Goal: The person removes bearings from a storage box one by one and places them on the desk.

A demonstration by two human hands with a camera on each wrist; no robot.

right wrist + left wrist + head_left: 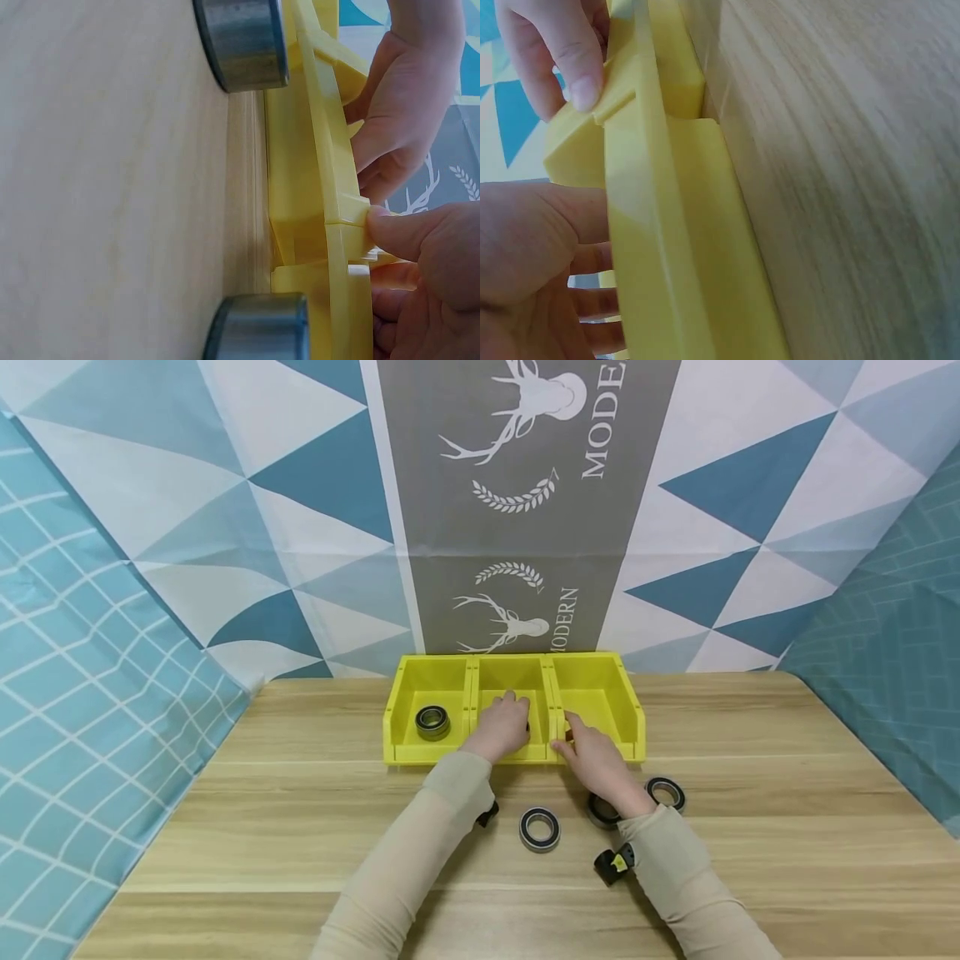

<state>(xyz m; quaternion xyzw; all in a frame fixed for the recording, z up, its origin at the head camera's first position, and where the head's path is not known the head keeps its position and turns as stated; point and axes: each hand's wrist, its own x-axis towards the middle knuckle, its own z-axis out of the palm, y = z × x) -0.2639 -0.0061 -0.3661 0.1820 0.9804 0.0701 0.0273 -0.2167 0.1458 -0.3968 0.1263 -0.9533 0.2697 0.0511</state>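
Observation:
My left hand reaches down into the middle compartment of a yellow three-part bin. Beside its fingers a small dark edge shows; the fingertips are hidden behind the front wall, so I cannot tell whether they hold it. With thumb and fingers my right hand pinches the wall between the middle and right compartments, its thumb against the front rim. A black-and-silver ball bearing lies in the left compartment. On the table are a bearing between the arms, another partly under the right wrist, and a third beyond it.
The bin stands on a wood-grain table near its back edge, close to a patterned wall cloth. A black wrist camera sits under the right sleeve. Teal cloths hang at both sides.

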